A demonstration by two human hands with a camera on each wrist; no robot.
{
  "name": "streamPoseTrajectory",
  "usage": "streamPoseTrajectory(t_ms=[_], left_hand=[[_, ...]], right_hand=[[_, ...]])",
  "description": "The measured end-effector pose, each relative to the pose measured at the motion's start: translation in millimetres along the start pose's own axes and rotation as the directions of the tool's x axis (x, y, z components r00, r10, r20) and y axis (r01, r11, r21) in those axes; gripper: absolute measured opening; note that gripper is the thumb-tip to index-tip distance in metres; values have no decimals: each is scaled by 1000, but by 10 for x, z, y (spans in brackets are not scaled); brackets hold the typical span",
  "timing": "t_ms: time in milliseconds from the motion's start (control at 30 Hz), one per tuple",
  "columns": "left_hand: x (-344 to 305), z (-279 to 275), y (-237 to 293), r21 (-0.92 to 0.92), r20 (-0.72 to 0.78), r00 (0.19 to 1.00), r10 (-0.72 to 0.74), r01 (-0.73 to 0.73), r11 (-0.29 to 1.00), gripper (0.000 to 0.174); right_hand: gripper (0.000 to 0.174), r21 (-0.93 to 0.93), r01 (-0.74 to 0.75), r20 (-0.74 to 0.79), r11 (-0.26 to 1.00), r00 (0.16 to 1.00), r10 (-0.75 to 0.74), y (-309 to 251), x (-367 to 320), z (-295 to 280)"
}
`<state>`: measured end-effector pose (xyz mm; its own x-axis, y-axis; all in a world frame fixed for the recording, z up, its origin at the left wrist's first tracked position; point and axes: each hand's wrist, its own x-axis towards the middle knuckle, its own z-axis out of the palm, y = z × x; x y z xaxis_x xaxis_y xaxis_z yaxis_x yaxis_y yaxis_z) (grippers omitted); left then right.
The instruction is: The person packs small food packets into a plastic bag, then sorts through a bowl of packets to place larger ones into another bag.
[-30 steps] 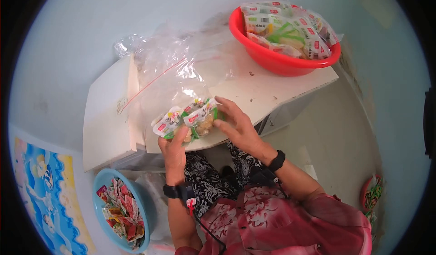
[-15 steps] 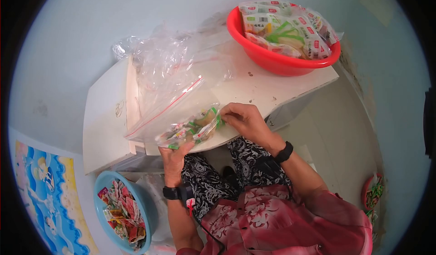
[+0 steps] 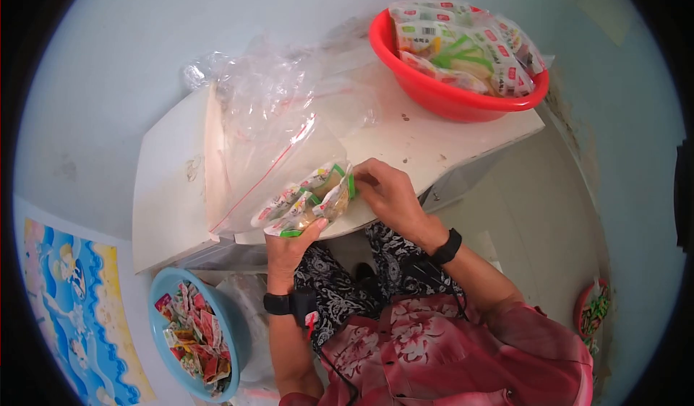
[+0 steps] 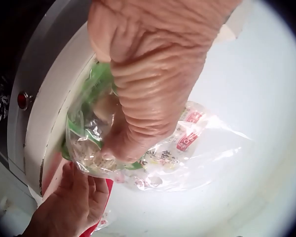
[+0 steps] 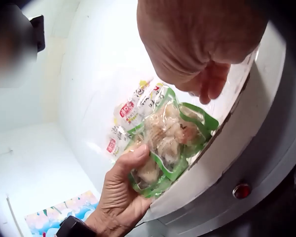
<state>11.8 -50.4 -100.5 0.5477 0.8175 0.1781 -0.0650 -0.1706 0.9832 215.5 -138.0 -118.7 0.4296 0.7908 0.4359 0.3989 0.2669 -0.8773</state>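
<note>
While a red tub [image 3: 450, 105] sits beyond it, the once-spread right hand [image 3: 396, 195] bunches, hold unclear; the left hand [image 3: 288, 251] grips a bag [image 3: 288, 183].

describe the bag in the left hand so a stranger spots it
On the white table, find the near edge, where the left hand grips a clear zip bag. Unlike the crumpled plastic heaped behind it, this bag holds green-edged packets.

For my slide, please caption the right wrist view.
Left hand gripping bagged food packets at the edge of a table, right hand close by.
</note>
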Motion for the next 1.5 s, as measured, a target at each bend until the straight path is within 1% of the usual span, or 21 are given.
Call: streamPoseTrajectory(t_ms=[100, 200, 333, 367, 467, 500, 533, 567, 600, 633, 700, 733, 800, 867, 967, 1067, 1200, 1267, 1367, 1467, 1500], left_hand=[[16, 39, -35, -19, -61, 996, 61, -62, 998, 44], [31, -27, -47, 28, 9, 999, 50, -51, 998, 46], [9, 17, 20, 1, 24, 1000, 20, -20, 1000, 40], [13, 12, 51, 35, 49, 998, 43, -45, 998, 38], [28, -50, 67, 86, 91, 995, 32, -40, 996, 38], [19, -75, 42, 93, 95, 995, 12, -21, 995, 39], [-5, -95, 5, 100, 103, 995, -14, 4, 995, 40], [4, -143, -46, 161, 142, 988, 57, -80, 984, 48], [-13, -145, -71, 102, 111, 993, 49, -60, 993, 52], [-18, -129, -87, 39, 86, 995, 43, -46, 998, 56], [9, -118, -34, -20, 86, 996, 8, -6, 1000, 68], [20, -77, 8, -70, 46, 997, 59, -55, 996, 68], [9, 22, 106, -160, -49, 988, 148, -154, 975, 68], [-9, 40, 207, -118, -69, 984, 164, -171, 978, 68], [-31, -18, 333, 2, -111, 976, 186, -187, 982, 61], [-33, -110, 322, 146, -152, 952, 267, -245, 958, 46], [-80, -282, 246, 369, -131, 911, 392, -322, 872, 23], [-77, -228, 313, 328, -146, 907, 396, -333, 884, 16], [-97, -189, 419, 316, -177, 915, 363, -296, 901, 12], [-55, -158, 444, 300, -191, 912, 364, -299, 906, 12], [-38, -144, 438, 289, -191, 908, 372, -310, 906, 12]], right_hand=[[19, -7, 106, -167, 994, 980, -106, -142, 22, -102], [22, -88, 278, -35, 956, 959, -282, -528, 112, -335], [22, -205, 639, 283, 741, 764, -581, -787, 293, -369], [22, -279, 646, 321, 711, 760, -564, -759, 304, -354], [23, -131, 422, 144, 897, 903, -404, -658, 229, -315], [43, -169, 407, 108, 898, 913, -394, -661, 210, -356], [53, -153, 405, 76, 901, 914, -398, -663, 212, -346], [64, -141, 397, 38, 907, 918, -396, -694, 203, -356], [74, -135, 387, -5, 912, 920, -391, -730, 194, -373], [99, -55, 309, 77, 949, 949, -304, -633, 171, -383], [102, 37, 221, 176, 975, 959, -224, -561, 181, -379], [103, 82, 172, 229, 982, 955, -187, -534, 193, -354], [86, 127, 96, 232, 987, 965, -124, -464, 223, -294], [69, 130, 73, 270, 989, 957, -106, -395, 294, -259], [42, 74, 205, 297, 976, 930, -218, -378, 389, -222], [30, 102, 266, 265, 959, 922, -284, -374, 423, -174], [25, 61, 226, 328, 972, 915, -233, -450, 474, -258], [21, 44, 207, 343, 977, 916, -210, -476, 500, -268], [16, 81, 260, 275, 962, 922, -272, -617, 549, -263], [15, 205, 119, 269, 972, 948, -172, -522, 526, -204], [15, 171, 87, 295, 982, 946, -135, -547, 516, -222]])
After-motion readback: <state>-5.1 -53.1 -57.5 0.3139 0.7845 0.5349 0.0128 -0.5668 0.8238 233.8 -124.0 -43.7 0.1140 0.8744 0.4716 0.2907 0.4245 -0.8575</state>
